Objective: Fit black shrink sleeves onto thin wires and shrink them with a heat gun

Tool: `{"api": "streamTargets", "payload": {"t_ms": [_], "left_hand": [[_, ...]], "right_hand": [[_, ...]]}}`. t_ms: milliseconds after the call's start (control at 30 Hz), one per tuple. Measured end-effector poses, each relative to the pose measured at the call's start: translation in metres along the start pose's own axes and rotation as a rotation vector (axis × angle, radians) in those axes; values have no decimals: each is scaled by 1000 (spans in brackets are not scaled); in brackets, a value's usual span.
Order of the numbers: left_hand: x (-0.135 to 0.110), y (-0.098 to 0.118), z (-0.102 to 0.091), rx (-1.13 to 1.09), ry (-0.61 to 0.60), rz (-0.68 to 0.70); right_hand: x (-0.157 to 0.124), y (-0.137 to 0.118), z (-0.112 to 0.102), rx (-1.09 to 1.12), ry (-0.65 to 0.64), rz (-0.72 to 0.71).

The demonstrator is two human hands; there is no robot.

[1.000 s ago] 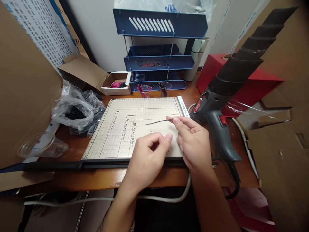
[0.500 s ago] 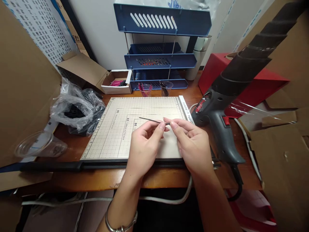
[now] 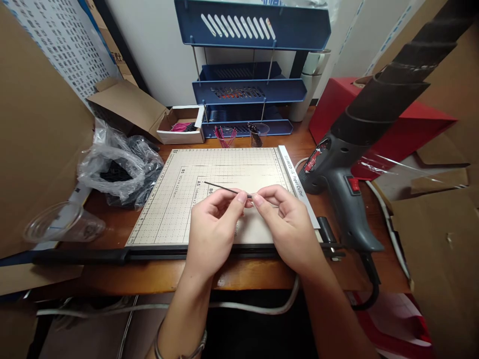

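A thin dark rod [image 3: 224, 189] is held above the beige paper cutter board [image 3: 175, 209]. My left hand [image 3: 215, 227] pinches the rod near its right end with thumb and forefinger. My right hand [image 3: 290, 227] pinches the same end from the right, fingertips almost touching those of the left hand. The rod's free end points left and slightly away from me. Both hands hover over the board's near right part.
A grey heat gun [image 3: 348, 184] stands right of the board, its nozzle near the camera. Behind are a blue tray rack [image 3: 247, 89], two small cups [image 3: 239, 134] of pink and dark pieces, and a small box [image 3: 181, 124]. A plastic bag [image 3: 116, 169] and clear cup [image 3: 63, 227] lie left.
My left hand rose from the board and joined the right hand on the rod. Both hands with the rod then drifted left and toward me.
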State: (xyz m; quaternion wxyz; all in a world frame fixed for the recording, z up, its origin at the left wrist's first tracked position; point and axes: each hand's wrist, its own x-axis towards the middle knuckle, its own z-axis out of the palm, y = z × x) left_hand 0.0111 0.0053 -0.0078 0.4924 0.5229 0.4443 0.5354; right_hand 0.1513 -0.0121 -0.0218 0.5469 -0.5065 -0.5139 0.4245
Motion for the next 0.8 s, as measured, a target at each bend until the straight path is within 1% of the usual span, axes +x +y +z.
{"api": "streamTargets", "payload": {"t_ms": [100,333,633,800], "left_hand": [[-2,0,-1,10,-4,-4],[0,-1,-1,12,-20,-5],[0,-3,-1,12,-17,-15],[-4,6,-2,22,-19,-41]], "right_hand": [[-1,0,-1,-19,-36,8],[-1,6,-4,82,-94,28],[0,7,-4,71,-92,22],[-5,3,-2,85,-101,29]]}}
